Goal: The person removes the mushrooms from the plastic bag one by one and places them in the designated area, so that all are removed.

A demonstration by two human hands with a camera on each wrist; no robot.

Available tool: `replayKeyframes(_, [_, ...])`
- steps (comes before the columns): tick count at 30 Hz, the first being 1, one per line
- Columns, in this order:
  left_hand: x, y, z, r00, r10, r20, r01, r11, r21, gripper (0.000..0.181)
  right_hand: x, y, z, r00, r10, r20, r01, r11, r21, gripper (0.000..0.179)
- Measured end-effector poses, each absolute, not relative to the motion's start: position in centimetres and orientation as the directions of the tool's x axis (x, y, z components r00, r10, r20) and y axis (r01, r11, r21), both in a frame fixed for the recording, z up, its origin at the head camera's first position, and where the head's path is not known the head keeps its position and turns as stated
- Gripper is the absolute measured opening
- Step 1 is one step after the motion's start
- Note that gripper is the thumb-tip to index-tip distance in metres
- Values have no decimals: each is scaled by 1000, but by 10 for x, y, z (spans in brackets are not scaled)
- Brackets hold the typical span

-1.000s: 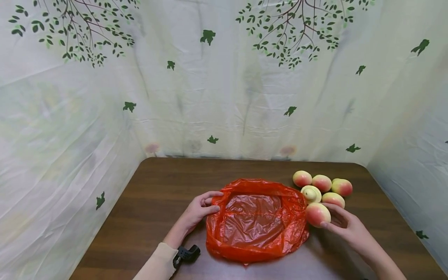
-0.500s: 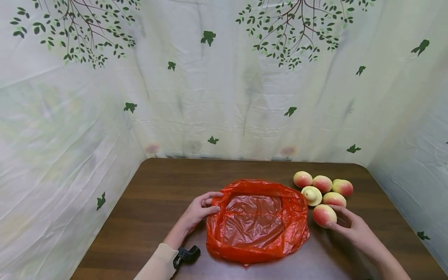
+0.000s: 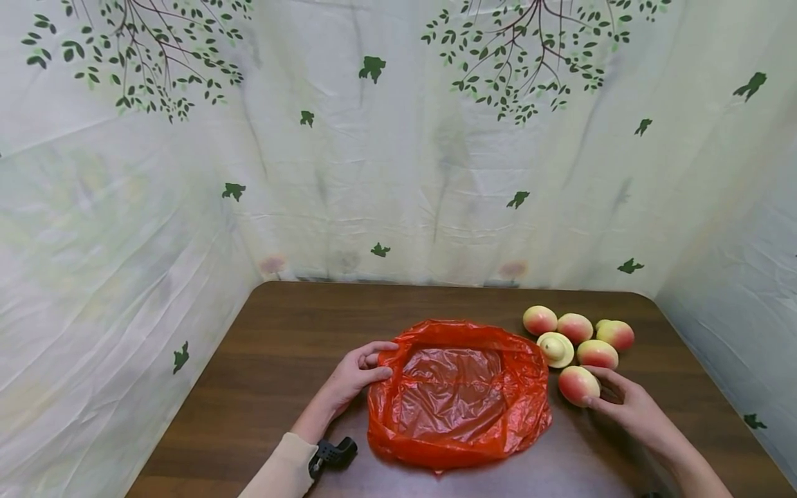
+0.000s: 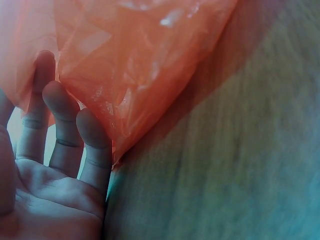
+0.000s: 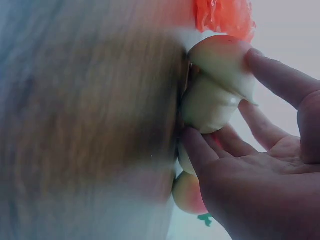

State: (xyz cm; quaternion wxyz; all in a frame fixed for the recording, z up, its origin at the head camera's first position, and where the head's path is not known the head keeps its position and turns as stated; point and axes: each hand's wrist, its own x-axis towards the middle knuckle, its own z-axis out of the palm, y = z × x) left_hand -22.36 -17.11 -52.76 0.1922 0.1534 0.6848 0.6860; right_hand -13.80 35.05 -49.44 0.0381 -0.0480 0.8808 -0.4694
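A red plastic bag (image 3: 457, 453) lies on the table with its mouth spread open and its rim folded out. My left hand (image 3: 353, 373) pinches the bag's left rim; in the left wrist view several fingers (image 4: 95, 132) are against the thin film. To the right of the bag, my right hand (image 3: 631, 408) grips a mushroom (image 3: 578, 386) with a red and yellow cap, between thumb and fingers. Its pale stem (image 5: 207, 102) shows in the right wrist view, low at the tabletop. Behind it stand several similar mushrooms (image 3: 598, 354), one with its pale underside (image 3: 554, 350) turned up.
The brown wooden table (image 3: 299, 318) has rounded far corners. A pale curtain (image 3: 398, 173) printed with leaves and branches hangs behind and at both sides. A black strap device (image 3: 333, 454) sits on the left wrist.
My right hand has moved a little to the right with the mushroom, away from the bag's edge. The mushroom at the far right has shifted slightly rightward. The left hand stays put.
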Motion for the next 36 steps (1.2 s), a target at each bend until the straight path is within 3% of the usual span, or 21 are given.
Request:
replayKeyframes(13, [-224, -170, -526, -876, 480, -48, -51, 7, 999, 49, -140, 351, -498, -990, -124, 70, -127, 539, -833, 60])
replayKeyframes(29, [-223, -171, -526, -875, 481, -48, -48, 12, 999, 50, -138, 348, -493, -989, -91, 117, -148, 610, -778, 58])
replayKeyframes(36, [-222, -172, -525, -873, 486, -41, -42, 9, 999, 51, -137, 348, -490, -980, -103, 168, -198, 536, -821, 55])
